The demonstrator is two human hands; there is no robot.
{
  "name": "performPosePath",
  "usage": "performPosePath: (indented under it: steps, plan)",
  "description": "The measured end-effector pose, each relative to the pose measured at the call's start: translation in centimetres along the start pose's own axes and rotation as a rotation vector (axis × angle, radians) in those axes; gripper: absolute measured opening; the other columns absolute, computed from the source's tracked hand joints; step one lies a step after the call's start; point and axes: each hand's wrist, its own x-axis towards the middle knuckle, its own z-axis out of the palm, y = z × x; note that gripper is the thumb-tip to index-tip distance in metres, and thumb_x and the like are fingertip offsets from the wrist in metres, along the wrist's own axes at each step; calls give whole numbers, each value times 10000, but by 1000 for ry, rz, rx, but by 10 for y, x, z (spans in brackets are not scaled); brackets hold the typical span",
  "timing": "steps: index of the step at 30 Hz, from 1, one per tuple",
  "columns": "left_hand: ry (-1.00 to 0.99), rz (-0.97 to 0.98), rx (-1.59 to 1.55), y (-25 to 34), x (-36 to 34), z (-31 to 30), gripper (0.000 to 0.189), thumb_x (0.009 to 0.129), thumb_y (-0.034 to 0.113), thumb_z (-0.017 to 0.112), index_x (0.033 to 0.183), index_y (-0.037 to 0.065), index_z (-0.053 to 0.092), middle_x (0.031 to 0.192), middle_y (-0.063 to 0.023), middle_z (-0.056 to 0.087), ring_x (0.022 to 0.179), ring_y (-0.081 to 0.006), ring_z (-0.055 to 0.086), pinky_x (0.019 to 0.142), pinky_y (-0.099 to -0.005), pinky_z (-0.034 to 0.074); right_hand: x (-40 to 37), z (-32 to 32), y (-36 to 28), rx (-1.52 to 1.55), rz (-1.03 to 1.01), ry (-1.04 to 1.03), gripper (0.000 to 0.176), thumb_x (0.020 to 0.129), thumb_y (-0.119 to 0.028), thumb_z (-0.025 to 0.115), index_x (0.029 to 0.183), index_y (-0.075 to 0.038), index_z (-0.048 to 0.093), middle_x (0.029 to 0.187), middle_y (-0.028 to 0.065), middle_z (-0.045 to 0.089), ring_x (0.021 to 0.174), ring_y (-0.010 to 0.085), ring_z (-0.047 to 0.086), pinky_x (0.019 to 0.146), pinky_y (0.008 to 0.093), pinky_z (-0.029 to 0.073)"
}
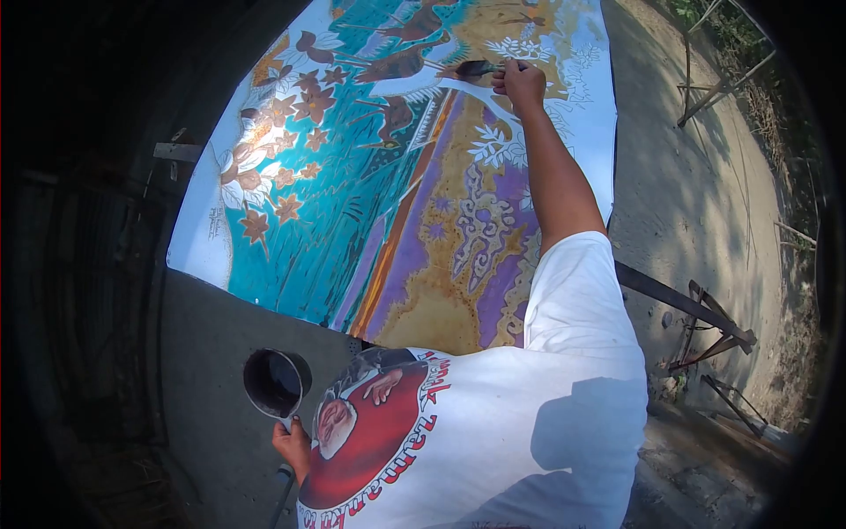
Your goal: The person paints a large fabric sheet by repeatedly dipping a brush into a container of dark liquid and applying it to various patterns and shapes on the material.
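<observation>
A wide painted cloth (198, 247) stretches out in front of me, with birds, brown flowers, a teal area and purple and ochre patches. Over its upper part reaches my right hand (524, 85), closed around the handle of a brush (476, 68). The dark bristles point left and overlap a white band beside a brown bird (394, 67). Low on the left, my left hand (293, 448) grips the handle of a small dark pot (300, 363). Dark liquid (282, 384) shows inside it. The pot is off the cloth's near edge, above the ground.
A dark beam (683, 304) juts out right of the cloth, ending at a wooden stand (701, 339). Farther right, poles (727, 88) stand by plants on sandy ground (696, 203). At the cloth's left edge is a piece of wood (176, 152).
</observation>
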Motion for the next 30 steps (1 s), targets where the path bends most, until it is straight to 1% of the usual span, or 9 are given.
performPosePath:
  steps: [8, 10, 12, 15, 22, 24, 26, 28, 30]
  plan:
    - [34, 132, 40, -22, 1, -6, 232, 923, 56, 690, 766, 66, 519, 623, 50, 490, 510, -35, 391, 448, -266, 274, 19, -10, 3, -376, 17, 45, 288, 984, -219, 597, 956, 44, 712, 769, 135, 737, 589, 181, 705, 541, 316, 603]
    - [14, 42, 12, -1, -6, -1, 231, 918, 53, 695, 766, 64, 522, 621, 49, 491, 515, -31, 395, 453, -263, 274, 36, -12, 11, -673, -234, 215, 296, 920, -246, 612, 807, -16, 760, 713, 107, 730, 629, 166, 725, 564, 317, 581]
    - [19, 49, 7, -2, -13, -2, 230, 917, 52, 697, 767, 65, 523, 620, 49, 494, 509, -30, 397, 451, -261, 274, 36, -10, 3, -681, -283, 181, 262, 933, -241, 638, 886, -21, 772, 720, 84, 733, 634, 171, 721, 608, 319, 584]
    - [15, 60, 18, -2, -8, -3, 226, 918, 51, 699, 773, 66, 526, 619, 51, 495, 503, -28, 398, 449, -258, 273, 22, 3, -6, -213, -95, -74, 246, 942, -245, 674, 989, -24, 773, 734, 79, 739, 624, 177, 716, 607, 322, 579]
    - [25, 58, -1, -13, -13, -3, 190, 924, 52, 701, 804, 55, 555, 642, 48, 512, 526, -29, 403, 462, -255, 281, 51, -25, -18, -668, -49, -193, 291, 944, -279, 695, 1090, -40, 772, 817, 115, 760, 626, 180, 714, 582, 326, 569]
    - [23, 54, 11, -14, -13, -4, 190, 921, 50, 700, 798, 54, 555, 649, 48, 517, 530, -29, 403, 465, -255, 284, 55, -28, -25, -918, -286, -91, 291, 944, -282, 690, 1087, -42, 772, 839, 128, 759, 646, 174, 717, 561, 323, 563]
    - [21, 53, 24, -16, -15, -4, 191, 919, 48, 700, 792, 53, 556, 655, 47, 522, 534, -29, 404, 468, -256, 286, 46, -23, -27, -858, -301, -69, 302, 943, -292, 688, 1073, -33, 772, 859, 160, 758, 664, 184, 727, 598, 351, 572]
    - [50, 118, 83, -26, -7, -3, 201, 910, 44, 699, 771, 52, 553, 648, 48, 520, 540, -29, 407, 469, -259, 292, 31, -12, -18, -336, -35, -200, 327, 941, -308, 684, 1051, -14, 772, 868, 186, 757, 673, 217, 737, 701, 381, 587]
    - [41, 97, 69, -21, -6, -2, 204, 907, 42, 698, 764, 52, 553, 645, 49, 521, 542, -28, 410, 470, -259, 295, 31, -13, -12, -411, -71, -198, 257, 964, -213, 671, 980, 33, 743, 708, 100, 712, 623, 158, 690, 577, 313, 591]
